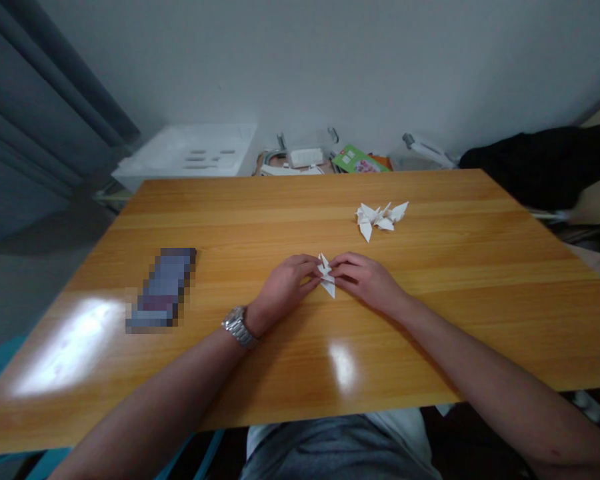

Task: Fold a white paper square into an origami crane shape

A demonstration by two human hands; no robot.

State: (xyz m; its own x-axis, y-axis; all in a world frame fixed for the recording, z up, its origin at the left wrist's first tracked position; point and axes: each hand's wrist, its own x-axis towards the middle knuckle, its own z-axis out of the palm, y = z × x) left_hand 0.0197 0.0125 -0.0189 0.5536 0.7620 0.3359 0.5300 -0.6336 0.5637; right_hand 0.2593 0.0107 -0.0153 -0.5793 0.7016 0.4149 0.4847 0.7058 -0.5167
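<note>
A small folded white paper piece (327,285), pointed at its near and far ends, is pinched between my two hands just above the middle of the table. My left hand (286,287), with a metal wristwatch (237,325) on its wrist, grips the paper's left side. From the other side my right hand (367,279) holds it with thumb and fingertips. Beyond my right hand lie white origami cranes (375,219), close together on the tabletop. The fingertips cover part of the paper's middle.
The glossy wooden table (480,267) spans the view. A pixelated flat device, like a phone (165,287), lies to the left. Past the far edge are a white tray (220,147), a green booklet (357,160) and dark cloth (530,163). A grey curtain (40,107) hangs left.
</note>
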